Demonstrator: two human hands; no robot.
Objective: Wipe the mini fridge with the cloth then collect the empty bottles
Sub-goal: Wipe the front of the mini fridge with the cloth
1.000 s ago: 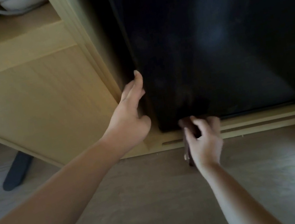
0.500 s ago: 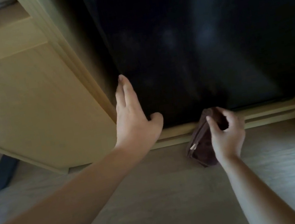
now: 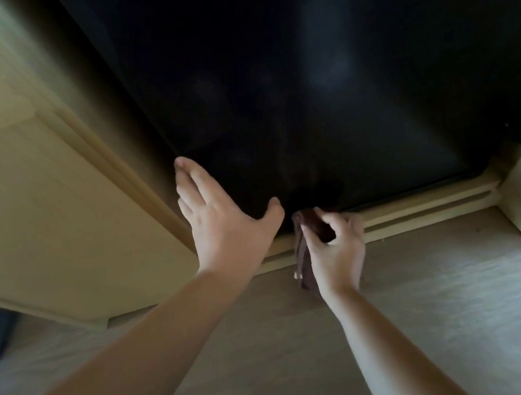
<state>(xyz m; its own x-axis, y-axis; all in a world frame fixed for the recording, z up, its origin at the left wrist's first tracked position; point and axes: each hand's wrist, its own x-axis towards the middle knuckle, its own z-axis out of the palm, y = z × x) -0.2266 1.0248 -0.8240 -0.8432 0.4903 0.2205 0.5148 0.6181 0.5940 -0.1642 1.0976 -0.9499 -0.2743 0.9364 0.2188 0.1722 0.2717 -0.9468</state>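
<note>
Left hand (image 3: 222, 228) flat and spread on the fridge (image 3: 302, 85); right hand (image 3: 336, 250) pinches the cloth (image 3: 304, 259) at its bottom edge, where a loose grip could drop it.

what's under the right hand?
A dark brown cloth, gripped by the right hand at the bottom edge of the black fridge door. Its lower end hangs out; the hand hides the rest.

No words, numbers or labels can be read here (the black fridge (image 3: 302, 85) front is plain).
</note>
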